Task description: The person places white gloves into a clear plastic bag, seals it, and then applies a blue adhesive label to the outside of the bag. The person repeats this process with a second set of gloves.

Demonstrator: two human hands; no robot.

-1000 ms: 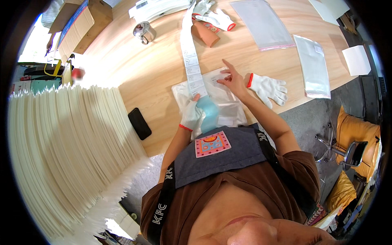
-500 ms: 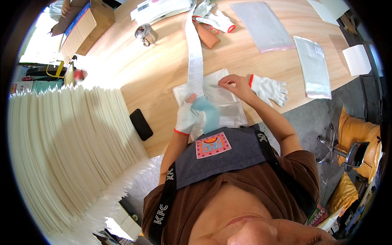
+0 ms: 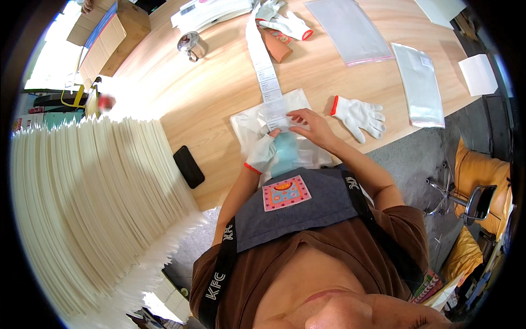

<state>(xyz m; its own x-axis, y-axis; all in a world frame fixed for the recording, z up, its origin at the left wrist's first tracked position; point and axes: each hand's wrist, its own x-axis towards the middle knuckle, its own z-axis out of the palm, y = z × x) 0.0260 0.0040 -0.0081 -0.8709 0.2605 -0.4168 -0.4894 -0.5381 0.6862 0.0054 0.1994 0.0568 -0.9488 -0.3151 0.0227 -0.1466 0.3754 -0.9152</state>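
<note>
My left hand [image 3: 262,152], in a white glove with red cuff and a bare thumb tip, grips a long strip of white printed labels [image 3: 272,101]. Pale blue backing [image 3: 285,151] hangs below the thumb toward my apron. My bare right hand [image 3: 311,127] is at the strip's right edge, thumb and fingers apart, with nothing visible between them. Beneath both hands lies a pile of clear plastic bags [image 3: 298,100]. A loose white glove [image 3: 359,117] rests palm-down right of my right hand.
A tall stack of white sheets [image 3: 98,214] stands at left beside a black phone [image 3: 189,166]. Farther back are a metal cup [image 3: 192,46], an orange roll [image 3: 277,46], more gloves [image 3: 287,24] and a cardboard box [image 3: 112,44]. Plastic sleeves [image 3: 419,85] lie at right.
My right hand has come down and left to the strip, its pinched fingers now spread. The strip's lower end has swung right, and my left hand has shifted slightly right.
</note>
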